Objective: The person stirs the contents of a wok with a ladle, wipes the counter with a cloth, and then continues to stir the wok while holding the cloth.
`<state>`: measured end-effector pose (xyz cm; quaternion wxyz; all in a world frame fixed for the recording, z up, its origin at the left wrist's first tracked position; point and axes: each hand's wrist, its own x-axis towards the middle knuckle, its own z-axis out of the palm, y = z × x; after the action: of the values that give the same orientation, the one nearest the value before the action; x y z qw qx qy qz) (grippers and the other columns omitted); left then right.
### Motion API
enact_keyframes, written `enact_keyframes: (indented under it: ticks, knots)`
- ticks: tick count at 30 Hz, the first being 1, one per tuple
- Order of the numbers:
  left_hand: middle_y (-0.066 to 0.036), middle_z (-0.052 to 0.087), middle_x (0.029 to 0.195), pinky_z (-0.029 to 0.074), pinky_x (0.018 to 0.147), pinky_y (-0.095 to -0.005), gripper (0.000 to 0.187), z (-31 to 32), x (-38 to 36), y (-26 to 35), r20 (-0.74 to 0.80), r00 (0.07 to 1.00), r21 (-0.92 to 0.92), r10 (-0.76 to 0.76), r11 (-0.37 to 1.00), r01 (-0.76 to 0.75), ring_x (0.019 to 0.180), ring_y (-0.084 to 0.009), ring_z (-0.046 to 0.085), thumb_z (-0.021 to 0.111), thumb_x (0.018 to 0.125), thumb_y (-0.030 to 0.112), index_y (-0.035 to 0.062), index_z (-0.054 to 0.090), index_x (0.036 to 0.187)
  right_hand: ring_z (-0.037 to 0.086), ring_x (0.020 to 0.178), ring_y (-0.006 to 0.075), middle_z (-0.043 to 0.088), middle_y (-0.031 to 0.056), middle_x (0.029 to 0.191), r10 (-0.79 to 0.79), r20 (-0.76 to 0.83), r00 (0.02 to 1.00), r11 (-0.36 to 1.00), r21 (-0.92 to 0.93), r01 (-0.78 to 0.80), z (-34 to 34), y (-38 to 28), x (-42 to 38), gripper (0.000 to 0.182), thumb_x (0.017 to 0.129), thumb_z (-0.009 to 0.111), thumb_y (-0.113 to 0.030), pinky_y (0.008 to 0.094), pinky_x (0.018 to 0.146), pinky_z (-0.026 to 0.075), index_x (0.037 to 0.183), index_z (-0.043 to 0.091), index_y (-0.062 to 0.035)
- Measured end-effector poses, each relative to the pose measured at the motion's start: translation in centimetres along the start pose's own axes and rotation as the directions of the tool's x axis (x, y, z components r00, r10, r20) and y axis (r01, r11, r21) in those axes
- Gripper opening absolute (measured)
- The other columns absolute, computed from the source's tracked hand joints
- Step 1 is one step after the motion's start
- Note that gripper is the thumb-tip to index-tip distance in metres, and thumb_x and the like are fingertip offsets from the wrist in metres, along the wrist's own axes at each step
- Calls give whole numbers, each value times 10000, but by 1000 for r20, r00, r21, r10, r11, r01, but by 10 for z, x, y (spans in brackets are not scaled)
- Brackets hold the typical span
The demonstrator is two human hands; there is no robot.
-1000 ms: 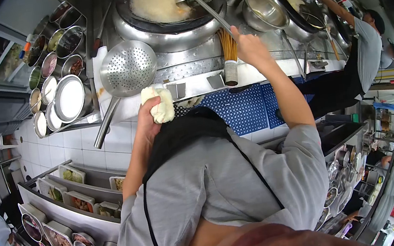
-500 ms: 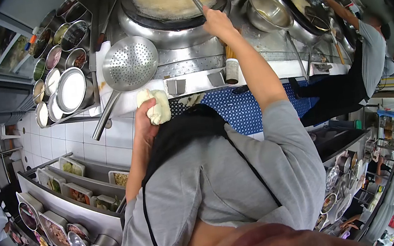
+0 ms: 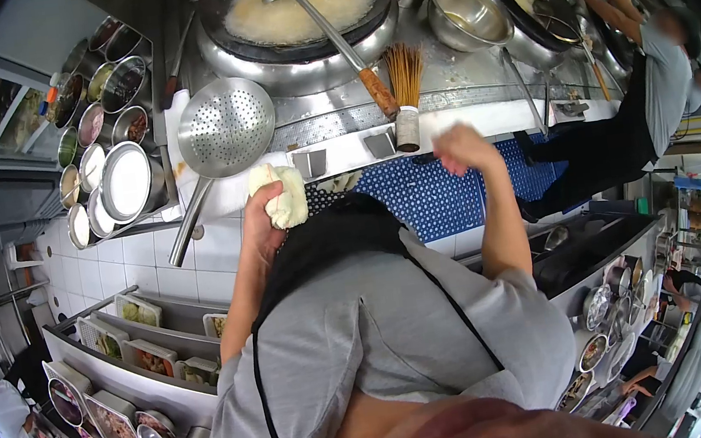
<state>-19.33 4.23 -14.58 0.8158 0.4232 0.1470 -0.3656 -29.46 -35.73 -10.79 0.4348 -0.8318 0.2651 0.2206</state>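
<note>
My left hand is closed round a folded pale cloth, below the large perforated strainer. Off to the right, my right hand hangs in the air over the blue patterned mat, its fingers curled and blurred, nothing visible in them. A ladle lies across the wok, its bowl over the foaming pale liquid and its wooden handle on the near rim side. Beside that handle a bamboo brush stands in a small container.
Metal bowls of ingredients stand at the left. A steel bowl sits right of the wok. Farther right, a co-worker reaches over a second wok. Food trays fill the counter behind at lower left.
My right hand has let go of the ladle and moved down and right, away from the wok. The ladle now rests by itself. The co-worker's arms have shifted upward.
</note>
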Motion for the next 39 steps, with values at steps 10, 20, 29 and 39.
enact_keyframes:
  ticks: [10, 20, 29, 39]
  knots:
    - [-143, 668, 1030, 588, 784, -405, 484, 40, 3, 5, -4, 999, 108, 48, 993, -48, 891, -263, 687, 660, 805, 137, -23, 536, 1245, 496, 1296, 367, 553, 214, 1357, -260, -23, 965, 538, -834, 125, 180, 167, 162, 505, 881, 557, -203, 542, 1047, 410, 1341, 511, -1]
    - [-148, 656, 1017, 580, 786, -405, 469, 40, -18, -14, -284, 944, 104, 166, 984, -142, 885, -268, 681, 663, 799, 140, -14, 529, 1221, 529, 1225, 311, 628, 172, 1233, -615, -268, 742, 464, -883, 66, 187, 193, 160, 349, 923, 483, -222, 568, 937, 413, 1172, 664, -56]
    - [-133, 660, 994, 582, 750, -389, 454, 44, -17, -8, -243, 966, 107, 89, 992, -65, 850, -258, 681, 659, 818, 193, 6, 537, 1213, 598, 1134, 354, 599, 221, 1202, -480, -57, 875, 515, -826, 229, 223, 213, 185, 469, 885, 535, -148, 511, 1018, 437, 1322, 487, 12]
    - [-121, 674, 983, 585, 746, -386, 433, 33, 10, -12, -64, 998, 20, -9, 1000, 11, 847, -244, 686, 665, 835, 186, -13, 556, 1203, 665, 697, 350, 673, 271, 851, 40, 261, 964, 882, -463, 89, 106, 132, 110, 432, 866, 633, -327, 447, 624, 544, 865, 691, 101]
